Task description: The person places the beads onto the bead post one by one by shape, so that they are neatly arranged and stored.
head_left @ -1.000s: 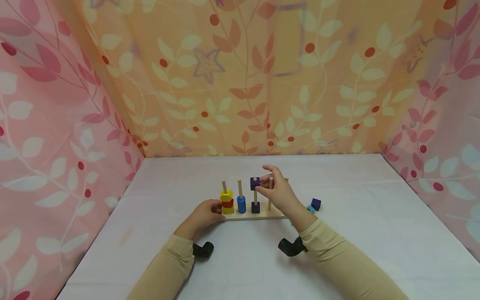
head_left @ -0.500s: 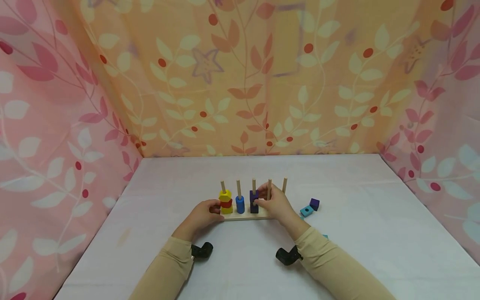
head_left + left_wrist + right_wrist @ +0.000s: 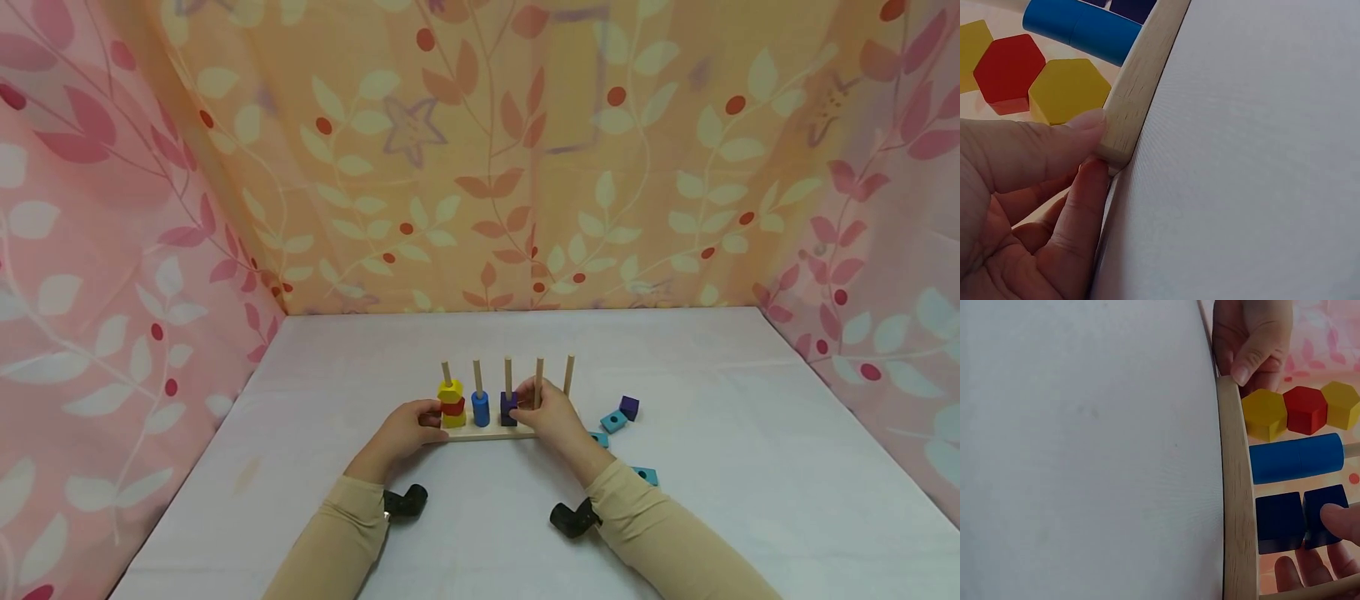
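Observation:
My left hand (image 3: 403, 427) pinches the left end of a wooden peg stand (image 3: 483, 433) between thumb and fingers, as the left wrist view also shows. On the third peg, two dark purple square blocks sit one above the other. My right hand (image 3: 557, 419) holds the upper purple block (image 3: 1315, 506), thumb on one side and fingers on the other; a thin gap parts it from the lower purple block (image 3: 1279, 522). The first peg carries yellow, red (image 3: 1305, 410) and yellow hexagonal blocks. Blue cylinders (image 3: 1296, 459) fill the lower part of the second peg.
Right of the stand lie a loose purple block (image 3: 629, 407) and several teal blocks (image 3: 613, 422), one partly behind the right forearm. Two bare pegs (image 3: 569, 375) rise at the stand's right end. Patterned curtains (image 3: 480, 167) enclose the white table (image 3: 337, 358) at back and sides.
My right hand has brought the purple block down the third peg from near its tip, close onto the lower one. More teal blocks show beside the right forearm. My left hand stays put.

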### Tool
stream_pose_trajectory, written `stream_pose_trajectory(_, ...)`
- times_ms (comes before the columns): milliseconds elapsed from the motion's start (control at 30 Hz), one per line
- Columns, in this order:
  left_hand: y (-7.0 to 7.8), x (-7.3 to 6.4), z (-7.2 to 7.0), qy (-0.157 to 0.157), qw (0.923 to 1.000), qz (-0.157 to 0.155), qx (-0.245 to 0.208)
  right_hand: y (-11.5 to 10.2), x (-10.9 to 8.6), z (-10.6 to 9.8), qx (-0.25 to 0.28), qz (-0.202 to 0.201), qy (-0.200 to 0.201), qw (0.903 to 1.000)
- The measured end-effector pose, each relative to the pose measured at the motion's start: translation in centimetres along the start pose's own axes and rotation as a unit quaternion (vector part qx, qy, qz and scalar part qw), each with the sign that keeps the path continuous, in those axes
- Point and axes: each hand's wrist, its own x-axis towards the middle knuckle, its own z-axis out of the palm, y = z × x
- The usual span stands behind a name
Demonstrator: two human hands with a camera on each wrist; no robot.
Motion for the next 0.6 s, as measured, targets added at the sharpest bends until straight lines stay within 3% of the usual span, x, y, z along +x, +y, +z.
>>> stream_pose_trajectory(333,0.1,0.0,0.0,0.006,0.9999,-0.01,-0.006,0.4,0.0,0.0,-0.022,0.015,-0.005,0.9996)
stream_pose_trajectory(600,-0.2,-0.2,0.1,0.006,0.9996,-0.026,-0.013,-1.2,-1.5,-1.6,-0.027,-0.033,-0.021,0.9989)
